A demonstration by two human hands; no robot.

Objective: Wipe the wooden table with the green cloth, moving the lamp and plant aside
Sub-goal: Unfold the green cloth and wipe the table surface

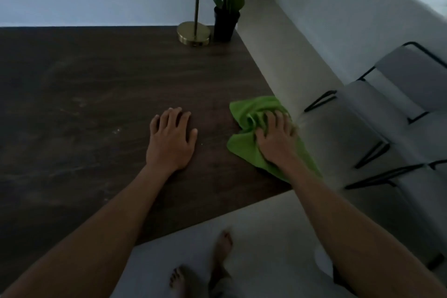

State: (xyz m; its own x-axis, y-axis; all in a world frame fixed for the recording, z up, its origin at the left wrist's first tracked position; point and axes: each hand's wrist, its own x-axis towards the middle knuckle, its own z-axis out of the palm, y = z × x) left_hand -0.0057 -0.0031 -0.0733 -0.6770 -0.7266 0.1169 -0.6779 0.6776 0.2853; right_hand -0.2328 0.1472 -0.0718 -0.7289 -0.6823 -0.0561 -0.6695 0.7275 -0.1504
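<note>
- The right hand (pixel 274 138) presses down on the green cloth (pixel 246 145), fingers spread and curled into its bunched folds, gripping the fabric against the table (pixel 96 104).
- The cloth lies at the near right corner of the table, its right edge hanging slightly over the side.
- The left hand (pixel 170 139) rests flat and open on the wood, just left of the cloth, holding nothing.
- The cloth looks soft and light; it crumples readily, so a flat palm on its middle probably spreads it better than a pinch at one edge.
- The lamp (pixel 193 32) stands at the far right corner, with the plant (pixel 226 19) just to its right, close beside it.
- The lamp's brass base looks heavy and its stem tall and thin; grasping low on the stem seems the steadier hold.
- The plant's small dark pot seems light and easily tipped; taking it around the pot, not the leaves, looks safest.
- Pale dusty smears show on the left part of the table, so much wiping appears to remain.
</note>
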